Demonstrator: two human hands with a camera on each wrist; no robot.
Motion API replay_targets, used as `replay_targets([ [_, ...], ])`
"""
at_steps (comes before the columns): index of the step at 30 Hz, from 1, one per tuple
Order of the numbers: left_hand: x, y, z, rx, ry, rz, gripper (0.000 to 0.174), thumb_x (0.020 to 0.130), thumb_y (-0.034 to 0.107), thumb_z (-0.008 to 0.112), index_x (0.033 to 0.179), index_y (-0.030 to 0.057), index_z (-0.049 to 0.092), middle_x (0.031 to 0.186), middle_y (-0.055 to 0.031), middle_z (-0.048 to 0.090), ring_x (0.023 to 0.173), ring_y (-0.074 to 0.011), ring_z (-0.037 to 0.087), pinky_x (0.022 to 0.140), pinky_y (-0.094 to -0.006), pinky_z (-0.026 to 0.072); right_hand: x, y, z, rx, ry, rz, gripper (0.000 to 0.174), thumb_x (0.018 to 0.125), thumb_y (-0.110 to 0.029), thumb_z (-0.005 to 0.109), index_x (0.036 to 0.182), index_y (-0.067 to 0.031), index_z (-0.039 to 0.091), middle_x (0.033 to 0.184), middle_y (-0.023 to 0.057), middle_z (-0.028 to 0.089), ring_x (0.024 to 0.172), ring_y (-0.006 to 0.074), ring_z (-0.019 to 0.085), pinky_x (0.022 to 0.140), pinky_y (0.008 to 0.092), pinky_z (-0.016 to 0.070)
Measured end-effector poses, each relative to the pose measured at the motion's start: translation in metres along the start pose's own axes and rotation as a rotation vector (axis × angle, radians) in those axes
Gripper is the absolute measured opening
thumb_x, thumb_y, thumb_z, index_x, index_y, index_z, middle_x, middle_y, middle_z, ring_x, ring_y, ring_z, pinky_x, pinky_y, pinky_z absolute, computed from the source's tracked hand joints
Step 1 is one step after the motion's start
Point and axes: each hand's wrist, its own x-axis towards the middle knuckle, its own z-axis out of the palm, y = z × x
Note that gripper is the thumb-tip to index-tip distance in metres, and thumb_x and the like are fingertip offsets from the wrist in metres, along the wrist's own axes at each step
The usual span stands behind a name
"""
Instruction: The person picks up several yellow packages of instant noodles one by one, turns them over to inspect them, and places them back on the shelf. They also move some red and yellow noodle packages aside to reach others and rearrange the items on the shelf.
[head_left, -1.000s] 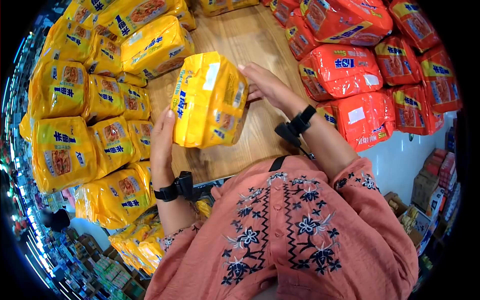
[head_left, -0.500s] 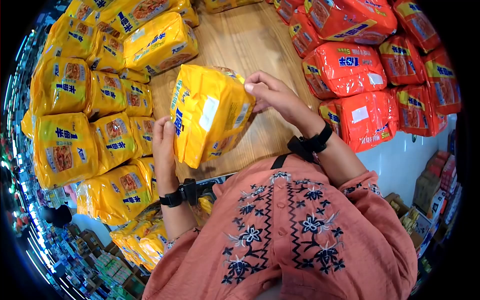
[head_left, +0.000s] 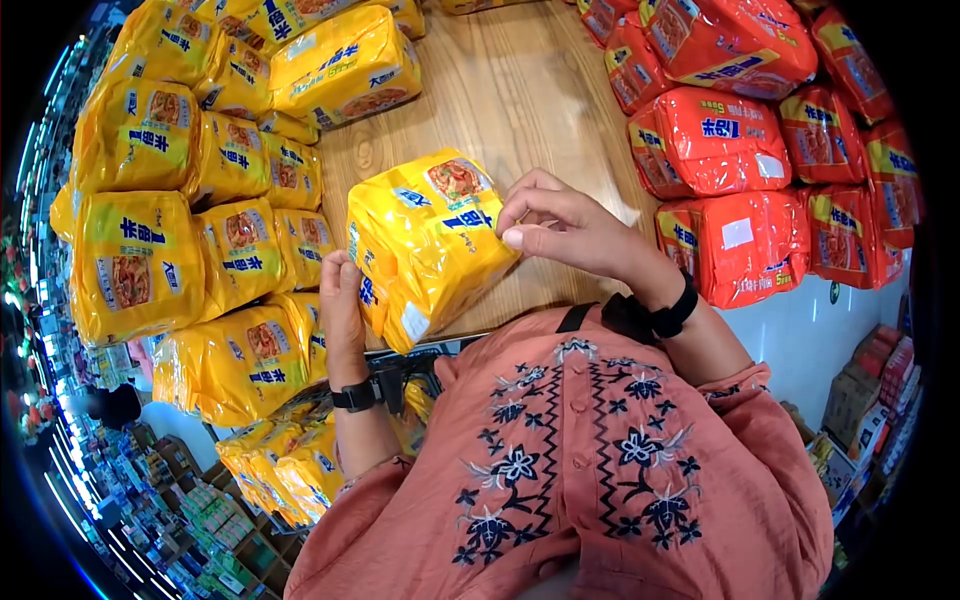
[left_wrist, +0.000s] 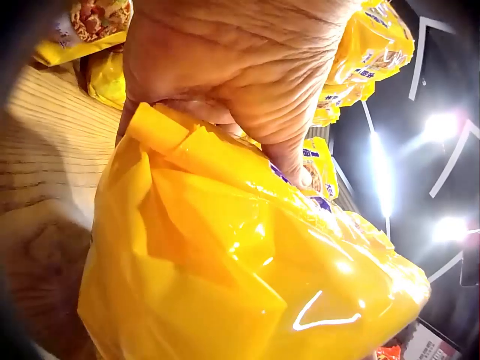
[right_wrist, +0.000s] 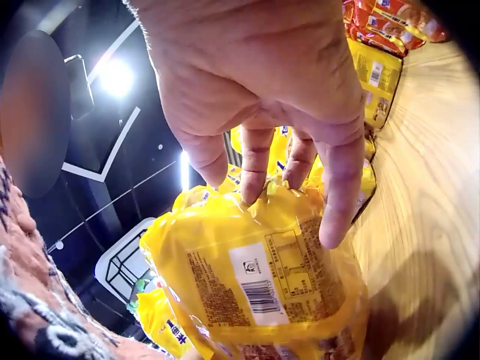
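Note:
A yellow multipack of instant noodles [head_left: 425, 240] is tilted above the wooden table between the two hands, its printed face with a noodle picture turned up in the head view. The left hand [head_left: 345, 312] grips its left end; in the left wrist view the thumb lies along the shiny film and the other fingers are mostly hidden behind the pack. At the opposite end the right hand [head_left: 580, 232] pinches the gathered film with bent fingers [right_wrist: 341, 202]. A barcode panel [right_wrist: 259, 285] shows below those fingers in the right wrist view.
Yellow noodle packs [head_left: 140, 255] are stacked along the left side, with one lying at the stack's inner edge [head_left: 345, 65]. Red packs [head_left: 745, 245] are piled on the right. Bare wood of the table [head_left: 500, 90] runs between the piles. More yellow packs [head_left: 285, 465] sit lower, beside the left forearm.
The pack has been turned so its noodle picture faces up, where a white label side showed before. The right hand has moved right and slightly down, its fingers now more bent.

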Motion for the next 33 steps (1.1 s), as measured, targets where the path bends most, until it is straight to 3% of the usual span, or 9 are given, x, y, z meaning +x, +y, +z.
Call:
replay_targets([
  [4, 0.000, 0.004, 0.008, 0.000, 0.021, -0.010, 0.024, 0.101, 0.025, 0.061, 0.115, 0.0074, 0.053, 0.109, -0.0005, 0.063, 0.099, -0.0085, 0.059, 0.088, -0.0241, 0.0494, -0.001, 0.006, -0.001, -0.052, 0.015, -0.018, 0.028, 0.094, -0.033, 0.067, 0.103, -0.0071, 0.066, 0.106, 0.0043, 0.047, 0.096, 0.0150, 0.053, 0.085, 0.0266, 0.0463],
  [13, 0.015, 0.036, 0.065, 0.439, -0.038, 0.110, 0.022, 0.098, 0.016, 0.063, 0.114, 0.0021, 0.056, 0.107, -0.0014, 0.060, 0.097, -0.0073, 0.055, 0.087, -0.0223, 0.0464, -0.008, 0.034, -0.030, 0.172, 0.192, 0.335, 0.052, 0.099, -0.054, 0.050, 0.116, -0.0064, 0.061, 0.106, 0.0058, 0.058, 0.086, 0.0158, 0.062, 0.074, 0.0283, 0.0540],
  [17, 0.018, 0.044, 0.091, 0.602, -0.113, 0.123, 0.035, 0.096, 0.016, 0.066, 0.124, -0.0016, 0.055, 0.112, -0.0051, 0.060, 0.102, -0.0094, 0.056, 0.090, -0.0229, 0.0460, -0.011, 0.047, -0.032, 0.223, 0.285, 0.421, 0.061, 0.101, -0.057, 0.043, 0.131, -0.0064, 0.058, 0.111, 0.0057, 0.066, 0.098, 0.0143, 0.061, 0.082, 0.0318, 0.0525],
  [19, 0.019, 0.042, 0.094, 0.593, -0.132, 0.092, 0.040, 0.095, 0.015, 0.067, 0.129, -0.0018, 0.053, 0.113, -0.0061, 0.061, 0.103, -0.0111, 0.056, 0.092, -0.0257, 0.0467, -0.013, 0.048, -0.034, 0.225, 0.291, 0.399, 0.061, 0.102, -0.057, 0.042, 0.130, -0.0053, 0.059, 0.111, 0.0051, 0.066, 0.103, 0.0132, 0.060, 0.084, 0.0306, 0.0514],
  [22, 0.019, 0.023, 0.086, 0.553, 0.007, 0.241, 0.044, 0.097, 0.024, 0.065, 0.130, -0.0018, 0.051, 0.114, -0.0069, 0.061, 0.101, -0.0125, 0.059, 0.092, -0.0284, 0.0485, -0.012, 0.049, -0.040, 0.157, 0.305, 0.380, 0.060, 0.102, -0.056, 0.043, 0.126, -0.0032, 0.061, 0.111, 0.0045, 0.066, 0.105, 0.0114, 0.059, 0.086, 0.0273, 0.0496],
  [25, 0.011, 0.013, 0.066, 0.379, 0.163, 0.042, 0.053, 0.098, 0.032, 0.063, 0.136, -0.0008, 0.047, 0.124, -0.0105, 0.060, 0.111, -0.0190, 0.059, 0.098, -0.0327, 0.0461, -0.010, 0.030, -0.037, 0.188, 0.318, 0.367, 0.059, 0.101, -0.055, 0.045, 0.121, -0.0024, 0.063, 0.109, 0.0045, 0.066, 0.102, 0.0099, 0.059, 0.086, 0.0243, 0.0478],
  [28, -0.011, 0.032, 0.066, 0.137, -0.039, -0.412, 0.057, 0.100, 0.036, 0.059, 0.139, -0.0021, 0.043, 0.131, -0.0126, 0.057, 0.117, -0.0194, 0.057, 0.102, -0.0318, 0.0442, -0.007, 0.016, -0.038, 0.162, 0.274, 0.348, 0.056, 0.100, -0.052, 0.050, 0.121, -0.0018, 0.063, 0.107, 0.0047, 0.066, 0.098, 0.0093, 0.059, 0.084, 0.0231, 0.0462],
  [31, -0.023, 0.035, 0.086, 0.081, -0.191, -0.380, 0.059, 0.100, 0.036, 0.059, 0.141, -0.0023, 0.041, 0.133, -0.0116, 0.057, 0.119, -0.0188, 0.056, 0.102, -0.0315, 0.0444, -0.001, 0.020, -0.040, 0.089, 0.226, 0.328, 0.050, 0.098, -0.045, 0.055, 0.122, -0.0015, 0.061, 0.107, 0.0046, 0.065, 0.097, 0.0097, 0.058, 0.081, 0.0230, 0.0451],
  [33, -0.025, 0.040, 0.103, 0.187, -0.171, -0.202, 0.059, 0.100, 0.036, 0.059, 0.142, -0.0015, 0.041, 0.134, -0.0115, 0.056, 0.120, -0.0184, 0.056, 0.102, -0.0313, 0.0447, 0.002, 0.022, -0.040, 0.069, 0.213, 0.295, 0.046, 0.096, -0.038, 0.058, 0.123, -0.0008, 0.060, 0.109, 0.0048, 0.065, 0.098, 0.0104, 0.058, 0.083, 0.0234, 0.0449],
])
